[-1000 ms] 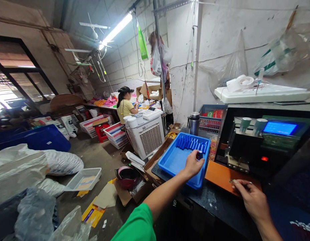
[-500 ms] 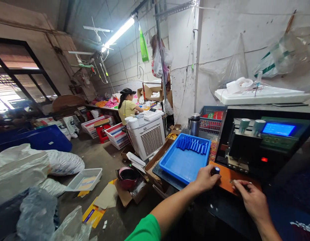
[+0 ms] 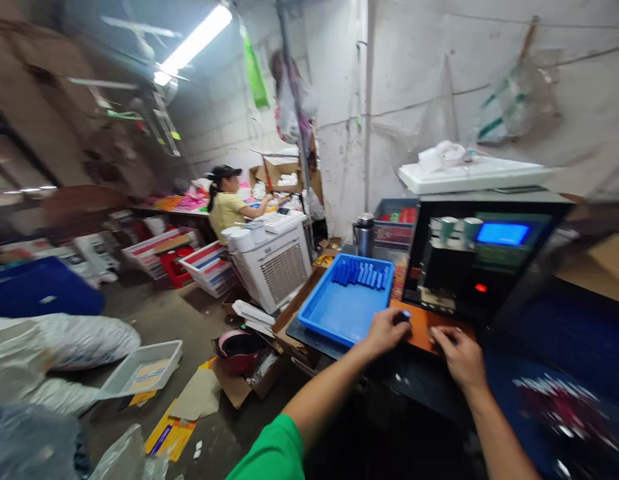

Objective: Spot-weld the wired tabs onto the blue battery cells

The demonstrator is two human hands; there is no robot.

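Observation:
My left hand is closed around a small dark piece with a round blue end, just off the near right corner of a blue tray. Thumb and fingers of my right hand are pinched together over an orange board; what they hold is too small to name. A row of slim blue pieces lies along the tray's far side. Behind the orange board stands a black machine with a lit blue screen and a red light.
A metal flask and a plastic crate stand behind the tray. White foam lies on the machine. Blurred red and silver pieces are at right. Leftward are a white air cooler, cartons, sacks, and a seated co-worker.
The view has swung to the right, so everything sits further left and the red and silver pieces show more. Both hands keep nearly the same grip and place over the board.

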